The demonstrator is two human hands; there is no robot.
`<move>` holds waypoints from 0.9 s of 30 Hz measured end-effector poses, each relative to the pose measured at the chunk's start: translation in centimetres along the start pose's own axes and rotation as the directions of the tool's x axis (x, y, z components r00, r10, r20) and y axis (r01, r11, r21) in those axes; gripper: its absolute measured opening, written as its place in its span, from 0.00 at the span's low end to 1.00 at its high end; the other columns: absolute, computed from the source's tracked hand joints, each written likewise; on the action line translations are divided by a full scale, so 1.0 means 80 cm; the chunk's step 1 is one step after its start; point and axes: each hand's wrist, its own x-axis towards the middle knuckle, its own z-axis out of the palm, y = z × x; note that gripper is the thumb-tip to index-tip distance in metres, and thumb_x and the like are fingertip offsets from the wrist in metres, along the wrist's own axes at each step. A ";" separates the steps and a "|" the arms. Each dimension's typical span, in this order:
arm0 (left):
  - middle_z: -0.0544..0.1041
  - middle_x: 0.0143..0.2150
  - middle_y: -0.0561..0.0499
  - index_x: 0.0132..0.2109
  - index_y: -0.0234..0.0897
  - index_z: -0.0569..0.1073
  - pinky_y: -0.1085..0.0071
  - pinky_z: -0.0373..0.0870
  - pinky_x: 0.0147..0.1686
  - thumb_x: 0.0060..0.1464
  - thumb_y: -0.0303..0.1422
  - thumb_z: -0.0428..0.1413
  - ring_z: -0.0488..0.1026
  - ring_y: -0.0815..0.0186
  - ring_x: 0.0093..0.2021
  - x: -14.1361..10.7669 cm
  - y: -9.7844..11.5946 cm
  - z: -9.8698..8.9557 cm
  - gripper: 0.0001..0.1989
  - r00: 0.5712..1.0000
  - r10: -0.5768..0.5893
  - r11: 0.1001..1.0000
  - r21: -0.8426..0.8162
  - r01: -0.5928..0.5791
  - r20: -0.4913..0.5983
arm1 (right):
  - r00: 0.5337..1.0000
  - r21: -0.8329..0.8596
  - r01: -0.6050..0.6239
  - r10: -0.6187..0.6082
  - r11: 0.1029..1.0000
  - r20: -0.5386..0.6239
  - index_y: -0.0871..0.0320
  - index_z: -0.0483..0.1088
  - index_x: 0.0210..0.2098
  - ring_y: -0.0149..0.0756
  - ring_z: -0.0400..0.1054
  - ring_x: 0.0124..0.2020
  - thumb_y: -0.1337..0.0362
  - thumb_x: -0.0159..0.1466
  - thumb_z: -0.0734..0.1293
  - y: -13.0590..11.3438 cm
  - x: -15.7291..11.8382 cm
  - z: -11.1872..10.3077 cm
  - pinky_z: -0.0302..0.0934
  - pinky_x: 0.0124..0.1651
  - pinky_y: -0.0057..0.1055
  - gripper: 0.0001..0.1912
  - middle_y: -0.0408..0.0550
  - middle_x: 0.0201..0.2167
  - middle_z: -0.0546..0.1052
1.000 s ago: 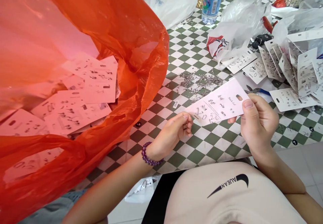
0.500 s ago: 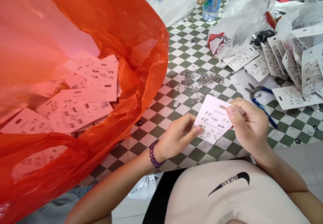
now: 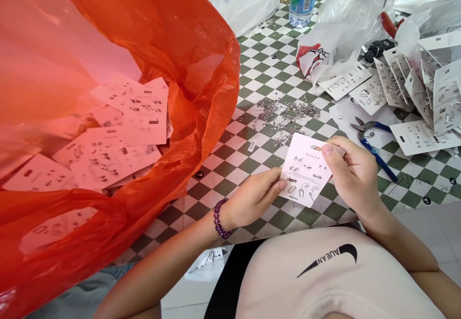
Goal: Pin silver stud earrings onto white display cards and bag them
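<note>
Head view, working left to right: an orange plastic bag (image 3: 201, 69) fills the 9 o'clock side, its mouth open on a heap of printed white cards (image 3: 133, 117). Beyond its edge, the person's left forearm reaches in from 7 o'clock, with a purple beaded bracelet (image 3: 218, 219) at the wrist. The left hand (image 3: 255, 196) lies turned inward, its fingers (image 3: 275, 187) pressed together and slightly curled, their tips at the lower left edge of a white earring card (image 3: 305, 170). Whether they pinch the card, I cannot tell, since the thumb is hidden.

That card sits between the hands, tilted just off upright and held above a green-and-white checkered surface (image 3: 248, 175), with small metal pieces fixed in rows on its face. The right hand (image 3: 355, 175) comes in from 4 o'clock, wrist bent, pinching the card's upper right corner: the thumb (image 3: 327, 150) lies on top beside the hanging slot, and the fingers pass out of sight behind.

At 12 o'clock from the card lies a scatter of loose metal earring parts (image 3: 288, 112), with a plastic water bottle (image 3: 302, 0) farther on. Blue-handled pliers (image 3: 374, 148) lie at 2 o'clock, just beyond the right hand, near a spread of filled cards (image 3: 421, 93).
</note>
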 end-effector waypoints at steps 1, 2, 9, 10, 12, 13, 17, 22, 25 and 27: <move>0.65 0.27 0.53 0.31 0.38 0.59 0.71 0.60 0.28 0.63 0.38 0.40 0.61 0.69 0.26 0.000 0.000 0.000 0.13 1.000 0.010 1.000 -0.003 -0.010 -0.001 | 1.000 -0.001 -0.001 0.001 1.000 -0.005 0.57 0.63 0.25 0.26 0.52 0.19 0.64 0.66 0.60 0.001 0.000 0.000 0.47 0.20 0.26 0.13 0.38 0.17 0.59; 0.64 0.26 0.54 0.31 0.38 0.59 0.71 0.59 0.27 0.64 0.37 0.39 0.60 0.69 0.26 -0.001 0.001 0.000 0.13 1.000 0.017 1.000 -0.006 -0.017 -0.006 | 1.000 0.000 -0.001 0.001 1.000 -0.007 0.57 0.63 0.26 0.26 0.53 0.19 0.64 0.66 0.60 0.001 0.000 0.000 0.46 0.19 0.26 0.12 0.38 0.17 0.59; 0.71 0.31 0.50 0.35 0.37 0.65 0.70 0.61 0.29 0.59 0.41 0.49 0.66 0.67 0.29 0.000 0.002 0.000 0.12 0.999 -0.015 1.000 0.013 0.015 0.029 | 1.000 0.022 -0.003 0.003 1.000 -0.001 0.57 0.64 0.26 0.25 0.52 0.19 0.65 0.66 0.61 0.000 -0.001 0.001 0.46 0.19 0.24 0.12 0.37 0.17 0.60; 0.72 0.31 0.50 0.35 0.36 0.66 0.70 0.62 0.30 0.59 0.40 0.49 0.66 0.67 0.29 0.000 0.002 0.001 0.11 0.999 -0.022 0.999 0.026 0.022 0.026 | 1.000 0.024 -0.004 0.004 1.000 0.000 0.57 0.64 0.26 0.25 0.53 0.19 0.65 0.66 0.61 0.000 -0.001 0.001 0.46 0.19 0.25 0.12 0.37 0.17 0.60; 0.72 0.31 0.50 0.35 0.36 0.66 0.70 0.62 0.29 0.59 0.39 0.48 0.66 0.67 0.29 0.001 0.001 0.002 0.10 0.999 -0.024 0.999 0.049 0.023 0.021 | 1.000 0.026 -0.003 0.003 1.000 0.002 0.57 0.64 0.26 0.25 0.53 0.19 0.65 0.66 0.60 0.001 0.000 0.001 0.46 0.19 0.25 0.12 0.37 0.17 0.60; 0.71 0.30 0.50 0.34 0.36 0.65 0.70 0.61 0.29 0.59 0.38 0.48 0.66 0.68 0.28 0.001 0.001 0.002 0.10 1.000 -0.020 0.998 0.059 0.019 0.021 | 1.000 0.027 -0.003 0.003 1.000 0.002 0.57 0.64 0.26 0.25 0.53 0.19 0.65 0.66 0.60 0.001 0.000 0.001 0.46 0.19 0.25 0.12 0.37 0.17 0.60; 0.67 0.26 0.53 0.33 0.37 0.63 0.72 0.60 0.27 0.61 0.35 0.43 0.62 0.69 0.25 0.002 0.000 0.003 0.10 0.999 0.023 0.994 0.105 -0.026 0.033 | 1.000 0.023 -0.007 0.007 1.000 0.007 0.57 0.64 0.26 0.25 0.52 0.19 0.65 0.66 0.60 0.002 0.000 0.002 0.46 0.19 0.25 0.12 0.37 0.17 0.60; 0.69 0.26 0.52 0.38 0.37 0.65 0.72 0.60 0.25 0.63 0.33 0.40 0.63 0.68 0.24 0.001 -0.001 0.006 0.11 0.996 0.092 0.946 0.312 -0.087 -0.001 | 1.000 0.017 -0.011 0.011 1.000 0.002 0.57 0.63 0.25 0.26 0.52 0.18 0.64 0.66 0.60 0.003 0.000 0.002 0.47 0.19 0.25 0.13 0.37 0.16 0.58; 0.72 0.25 0.51 0.42 0.37 0.69 0.71 0.60 0.26 0.64 0.35 0.41 0.65 0.66 0.25 -0.002 -0.003 0.008 0.13 0.981 0.164 0.837 0.540 -0.086 -0.099 | 1.000 0.016 -0.019 0.019 1.000 -0.017 0.56 0.65 0.26 0.26 0.53 0.18 0.63 0.66 0.60 0.005 -0.002 0.001 0.47 0.19 0.26 0.12 0.38 0.16 0.60; 0.74 0.25 0.49 0.38 0.37 0.71 0.69 0.60 0.28 0.63 0.37 0.43 0.66 0.65 0.26 -0.004 -0.005 0.006 0.15 0.967 0.210 0.773 0.630 -0.075 -0.142 | 1.000 0.013 -0.018 0.019 1.000 -0.023 0.56 0.66 0.26 0.26 0.53 0.18 0.63 0.66 0.60 0.005 -0.002 0.001 0.47 0.18 0.26 0.12 0.38 0.16 0.60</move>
